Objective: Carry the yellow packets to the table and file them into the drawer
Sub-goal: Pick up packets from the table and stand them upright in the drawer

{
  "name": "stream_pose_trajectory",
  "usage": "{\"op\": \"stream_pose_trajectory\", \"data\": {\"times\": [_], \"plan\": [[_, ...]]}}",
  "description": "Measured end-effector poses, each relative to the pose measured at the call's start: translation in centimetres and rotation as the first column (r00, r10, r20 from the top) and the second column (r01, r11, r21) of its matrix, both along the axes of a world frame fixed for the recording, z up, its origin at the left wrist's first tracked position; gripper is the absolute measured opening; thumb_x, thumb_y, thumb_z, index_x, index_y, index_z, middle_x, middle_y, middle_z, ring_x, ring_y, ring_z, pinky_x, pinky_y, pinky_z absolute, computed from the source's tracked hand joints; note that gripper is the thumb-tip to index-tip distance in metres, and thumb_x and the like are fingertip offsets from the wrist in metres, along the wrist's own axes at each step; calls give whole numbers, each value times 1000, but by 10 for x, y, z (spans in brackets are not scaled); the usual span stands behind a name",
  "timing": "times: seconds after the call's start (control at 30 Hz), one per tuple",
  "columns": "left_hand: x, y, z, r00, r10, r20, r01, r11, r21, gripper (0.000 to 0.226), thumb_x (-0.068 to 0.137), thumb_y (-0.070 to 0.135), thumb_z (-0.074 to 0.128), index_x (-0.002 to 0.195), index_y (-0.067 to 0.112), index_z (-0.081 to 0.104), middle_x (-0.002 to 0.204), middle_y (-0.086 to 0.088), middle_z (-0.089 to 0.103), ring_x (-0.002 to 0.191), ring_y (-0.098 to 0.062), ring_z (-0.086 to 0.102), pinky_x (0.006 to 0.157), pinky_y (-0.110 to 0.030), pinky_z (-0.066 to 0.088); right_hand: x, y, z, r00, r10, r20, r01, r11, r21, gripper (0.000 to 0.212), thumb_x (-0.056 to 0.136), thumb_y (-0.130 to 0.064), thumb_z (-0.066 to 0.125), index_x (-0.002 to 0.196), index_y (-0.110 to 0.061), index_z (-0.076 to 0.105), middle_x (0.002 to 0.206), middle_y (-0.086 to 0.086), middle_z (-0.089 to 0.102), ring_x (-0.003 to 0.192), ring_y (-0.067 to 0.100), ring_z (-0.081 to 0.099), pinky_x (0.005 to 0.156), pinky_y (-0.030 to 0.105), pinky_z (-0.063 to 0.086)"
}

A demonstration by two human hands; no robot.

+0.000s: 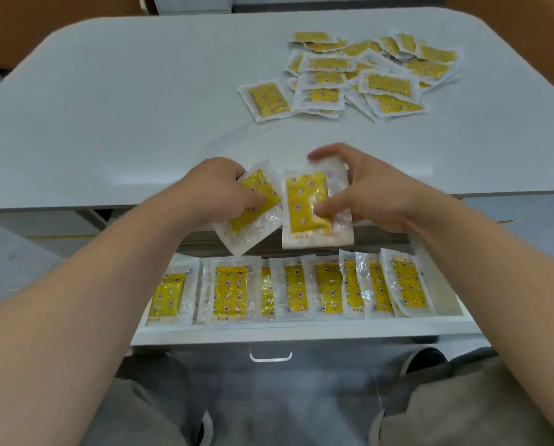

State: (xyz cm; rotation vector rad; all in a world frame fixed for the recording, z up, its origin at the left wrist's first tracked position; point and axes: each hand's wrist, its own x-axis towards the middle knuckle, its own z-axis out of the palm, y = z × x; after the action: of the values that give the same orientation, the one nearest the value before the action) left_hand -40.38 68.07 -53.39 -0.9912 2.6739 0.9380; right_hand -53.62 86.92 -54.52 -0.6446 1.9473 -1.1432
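My left hand [219, 186] grips a yellow packet [250, 217] in clear wrap, tilted, its lower corner hanging over the drawer. My right hand [362, 191] pinches a second yellow packet [304, 204], held upright beside the first at the table's front edge. Below them the white drawer [295, 331] stands pulled out, with several yellow packets [230, 291] filed on edge in a row across it. A loose pile of yellow packets [359, 75] lies on the table at the far right.
The grey-white table [108, 107] spreads ahead of me. The drawer's metal handle [271, 355] faces my lap, and my knees sit just under it. A white cabinet [192, 3] stands beyond the table's far edge.
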Motion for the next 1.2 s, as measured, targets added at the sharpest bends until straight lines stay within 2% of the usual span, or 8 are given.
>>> {"op": "stream_pose_trajectory", "data": {"times": [0.17,0.4,0.57,0.67,0.8,0.93,1.07,1.2], "plan": [[25,0,-1,992,-8,127,-9,991,133,15,78,29,85,88,22,77,83,0,77,75,-19,75,76,-36,62,28,7,-13,950,234,-205,-187,956,225,33,83,-13,82,103,-33,64,104,-3,70,85,31,74,76,48,63],[47,-23,-27,924,-56,379,44,998,39,37,78,30,88,88,10,59,84,-6,68,68,-16,67,50,-24,45,57,-24,-68,918,310,-249,-215,914,344,32,89,-3,69,108,-26,56,104,1,63,74,17,62,58,30,55],[64,-55,-51,912,-13,409,-59,985,163,40,76,10,88,101,7,58,93,-7,66,76,-21,69,57,-26,56,64,-39,-97,881,416,-224,-292,852,435,38,86,1,65,111,-25,51,95,3,60,68,15,54,51,26,44],[79,-75,-68,902,27,431,-140,963,232,53,77,0,84,122,11,59,105,-12,71,88,-26,73,67,-31,62,70,-41,-106,775,547,-315,-341,782,521,38,86,-6,68,112,-26,49,99,0,57,85,21,58,68,35,52],[90,-88,-86,896,57,440,-197,939,281,55,78,0,84,125,11,59,104,-12,73,91,-26,74,71,-33,62,78,-41,-114,473,698,-538,-255,693,675,46,87,-39,73,124,-22,51,128,8,45,120,29,45,100,44,45],[91,-82,-99,908,52,416,-199,927,319,70,76,2,87,136,9,53,108,-13,72,88,-25,76,70,-33,63,79,-44,-105,458,715,-528,-220,667,712,57,88,-45,71,134,-20,48,137,12,42,128,32,41,106,46,41],[85,-69,-100,824,-42,565,39,999,16,71,71,33,92,128,12,55,98,-2,68,75,-19,75,73,-37,64,76,-50,-79,508,680,-529,-265,708,655,27,97,-39,59,119,-22,56,119,4,59,106,26,57,90,40,49],[69,-49,-74,697,-34,717,280,933,-227,59,68,57,86,99,19,55,83,5,66,77,-17,71,81,-37,60,72,-53,-52,604,575,-552,-275,800,533,24,101,-47,53,100,-24,60,90,-5,63,81,16,61,75,38,57]]}}
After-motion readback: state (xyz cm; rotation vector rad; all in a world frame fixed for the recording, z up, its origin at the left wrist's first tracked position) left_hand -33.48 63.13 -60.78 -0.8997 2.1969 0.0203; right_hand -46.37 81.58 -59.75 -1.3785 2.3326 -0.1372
